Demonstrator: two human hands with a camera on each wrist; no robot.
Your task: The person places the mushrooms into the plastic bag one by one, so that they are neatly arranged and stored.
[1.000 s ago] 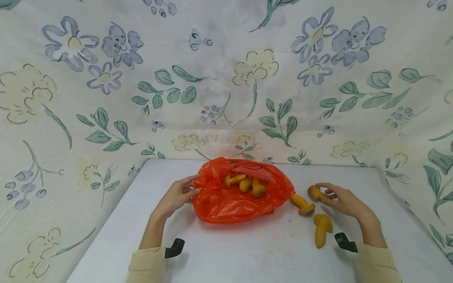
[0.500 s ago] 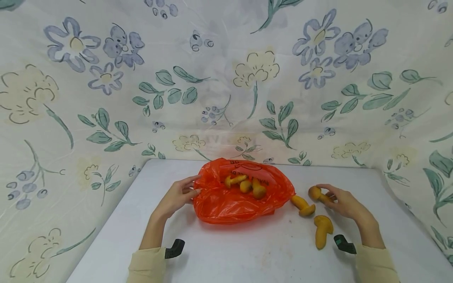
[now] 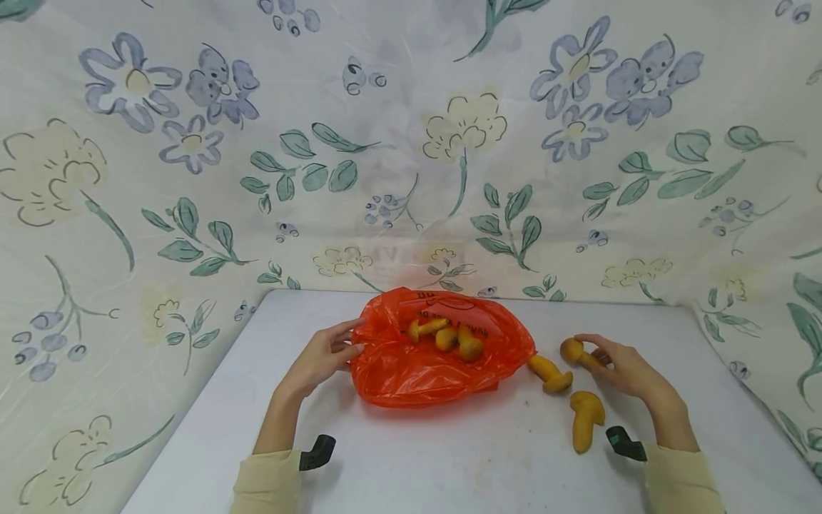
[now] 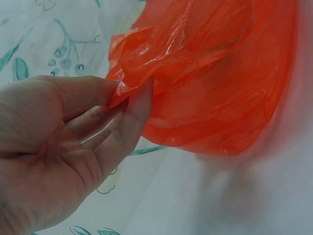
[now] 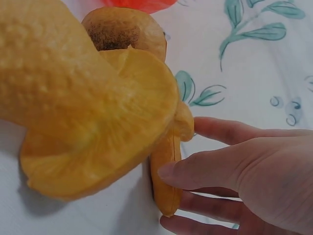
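A red plastic bag (image 3: 411, 382) lies on the white table with its mouth facing me and several yellow mushrooms (image 3: 471, 349) inside. My left hand (image 3: 322, 358) pinches the bag's left edge; in the left wrist view the thumb (image 4: 90, 92) and fingertips have the thin plastic between them. Right of the bag, my right hand (image 3: 626, 367) holds a mushroom (image 3: 571, 350) by its stem, with the cap pointing left. The right wrist view shows the thumb on that stem (image 5: 165, 193), the cap partly hidden behind a nearer mushroom (image 5: 98, 122).
One loose mushroom (image 3: 556, 382) touches or nearly touches the bag's right corner. Another mushroom (image 3: 583, 422) lies closer to me, in front of the right hand. A flower-patterned sheet (image 3: 398, 143) rises behind the table (image 3: 437, 464) and along both sides.
Little differs. The right hand and its mushroom have shifted very slightly; the left hand and the bag stay in place.
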